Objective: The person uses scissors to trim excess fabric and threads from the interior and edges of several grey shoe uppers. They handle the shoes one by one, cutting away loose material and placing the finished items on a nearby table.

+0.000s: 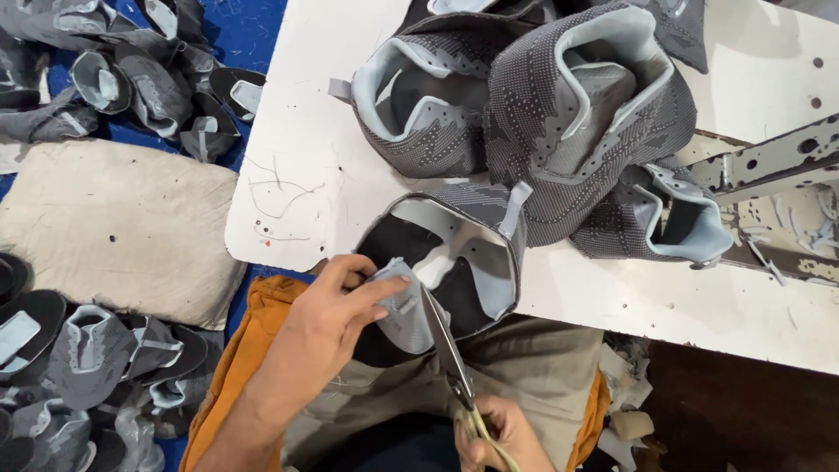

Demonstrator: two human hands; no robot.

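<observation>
The left hand point(328, 306) pinches the tongue point(404, 308) of a grey upper point(454, 253) at the worktop point(297, 175) edge; the right hand point(494, 437), grip closed on scissors point(450, 350), cuts there. More uppers point(559, 114) lie piled behind, more on the floor point(105, 350); which are trimmed cannot be told.

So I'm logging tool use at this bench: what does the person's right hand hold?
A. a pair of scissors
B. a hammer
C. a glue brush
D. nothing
A: the right hand grips scissors, their blades reaching up to the pale tongue of the grey shoe upper that the left hand pinches.
</observation>
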